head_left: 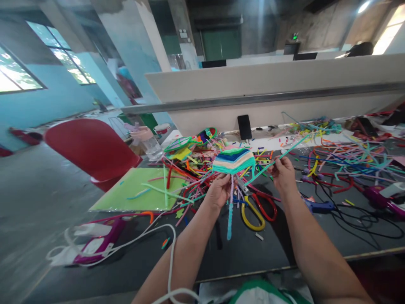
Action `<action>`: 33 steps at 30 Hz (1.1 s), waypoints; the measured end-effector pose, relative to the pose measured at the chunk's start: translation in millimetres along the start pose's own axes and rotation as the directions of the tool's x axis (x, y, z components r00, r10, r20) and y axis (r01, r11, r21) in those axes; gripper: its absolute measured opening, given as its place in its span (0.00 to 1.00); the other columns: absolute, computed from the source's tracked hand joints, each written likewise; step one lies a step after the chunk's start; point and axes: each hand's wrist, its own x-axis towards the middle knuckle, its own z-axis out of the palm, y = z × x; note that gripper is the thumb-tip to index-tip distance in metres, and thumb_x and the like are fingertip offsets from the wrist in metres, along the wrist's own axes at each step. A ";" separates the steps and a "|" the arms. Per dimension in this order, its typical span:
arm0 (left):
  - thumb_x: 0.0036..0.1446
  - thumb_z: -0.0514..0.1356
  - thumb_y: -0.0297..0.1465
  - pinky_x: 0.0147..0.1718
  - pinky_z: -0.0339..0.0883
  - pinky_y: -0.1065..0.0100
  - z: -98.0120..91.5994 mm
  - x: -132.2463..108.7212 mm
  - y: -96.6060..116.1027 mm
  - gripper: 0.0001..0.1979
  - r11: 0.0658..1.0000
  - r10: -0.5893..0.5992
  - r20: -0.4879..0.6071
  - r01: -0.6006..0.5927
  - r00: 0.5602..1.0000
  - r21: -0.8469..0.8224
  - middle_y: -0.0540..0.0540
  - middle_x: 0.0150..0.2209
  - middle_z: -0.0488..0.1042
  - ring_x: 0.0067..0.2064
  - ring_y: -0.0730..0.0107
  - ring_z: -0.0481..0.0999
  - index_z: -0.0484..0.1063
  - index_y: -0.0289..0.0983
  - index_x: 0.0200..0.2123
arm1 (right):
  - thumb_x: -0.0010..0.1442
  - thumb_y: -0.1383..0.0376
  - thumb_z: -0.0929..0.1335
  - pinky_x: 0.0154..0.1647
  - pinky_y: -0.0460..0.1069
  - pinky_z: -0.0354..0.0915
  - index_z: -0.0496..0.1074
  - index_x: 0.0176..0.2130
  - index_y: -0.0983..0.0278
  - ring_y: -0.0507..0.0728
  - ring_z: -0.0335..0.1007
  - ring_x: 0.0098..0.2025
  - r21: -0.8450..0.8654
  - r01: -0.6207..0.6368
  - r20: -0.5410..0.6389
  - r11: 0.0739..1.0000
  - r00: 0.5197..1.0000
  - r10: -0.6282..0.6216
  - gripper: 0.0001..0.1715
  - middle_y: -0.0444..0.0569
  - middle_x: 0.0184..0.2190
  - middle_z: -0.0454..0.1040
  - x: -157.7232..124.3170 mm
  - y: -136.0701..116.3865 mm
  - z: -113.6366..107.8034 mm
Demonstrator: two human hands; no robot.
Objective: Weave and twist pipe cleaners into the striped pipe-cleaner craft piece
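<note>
Presently, the left hand clasps the blue, cream and teal striped piece at its near edge, above the middle of the cluttered worktop. Farther right, the right hand pinches a teal strand slanting beside that piece. Scissors lie near, between the hands.

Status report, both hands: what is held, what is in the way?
Left hand holding striped piece. Right hand pinching green strand. Scissors close below, possibly in the way.
</note>
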 end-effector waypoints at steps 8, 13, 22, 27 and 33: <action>0.48 0.64 0.22 0.25 0.71 0.75 4.1 -3.0 -5.0 0.06 0.999 -0.044 -0.010 0.044 0.999 -0.004 0.49 0.26 0.74 0.25 0.75 0.74 0.70 0.33 0.29 | 0.48 0.59 0.73 0.22 0.45 0.69 0.63 0.33 0.61 0.49 0.71 0.20 -0.057 0.031 -0.089 0.998 0.995 -0.036 0.17 0.37 0.21 0.69 0.9 14.9 -4.5; 0.49 0.64 0.22 0.24 0.70 0.75 4.2 -2.7 -6.6 0.06 0.999 -0.033 -0.045 0.032 0.998 -0.021 0.49 0.27 0.74 0.24 0.76 0.73 0.71 0.34 0.31 | 0.49 0.59 0.73 0.24 0.45 0.72 0.63 0.32 0.61 0.50 0.73 0.21 -0.055 0.002 -0.124 0.999 0.992 -0.008 0.16 0.36 0.21 0.69 1.3 19.8 -5.8; 0.50 0.65 0.26 0.27 0.72 0.74 6.4 -1.5 -6.8 0.06 0.997 -0.021 -0.118 0.011 0.993 -0.079 0.50 0.25 0.73 0.24 0.76 0.74 0.70 0.34 0.29 | 0.46 0.62 0.74 0.21 0.45 0.71 0.65 0.30 0.62 0.51 0.73 0.22 0.017 -0.168 -0.060 0.986 0.984 0.169 0.15 0.38 0.22 0.71 -14.4 35.6 12.0; 0.45 0.69 0.29 0.31 0.73 0.71 1.7 1.4 -9.3 0.10 0.997 0.070 -0.065 -0.072 0.995 -0.033 0.49 0.26 0.76 0.27 0.73 0.76 0.71 0.34 0.28 | 0.44 0.63 0.75 0.21 0.45 0.71 0.64 0.29 0.62 0.51 0.73 0.21 0.057 -0.187 -0.066 0.981 0.979 0.191 0.17 0.38 0.22 0.70 -15.6 34.5 14.8; 0.38 0.73 0.29 0.29 0.72 0.73 -4.4 5.1 -12.6 0.14 0.994 0.066 0.016 -0.067 0.998 0.081 0.47 0.25 0.77 0.25 0.72 0.76 0.73 0.31 0.27 | 0.42 0.64 0.76 0.25 0.46 0.71 0.65 0.29 0.62 0.53 0.75 0.25 0.088 -0.314 0.026 0.945 0.949 0.313 0.18 0.38 0.23 0.72 -35.9 38.9 32.0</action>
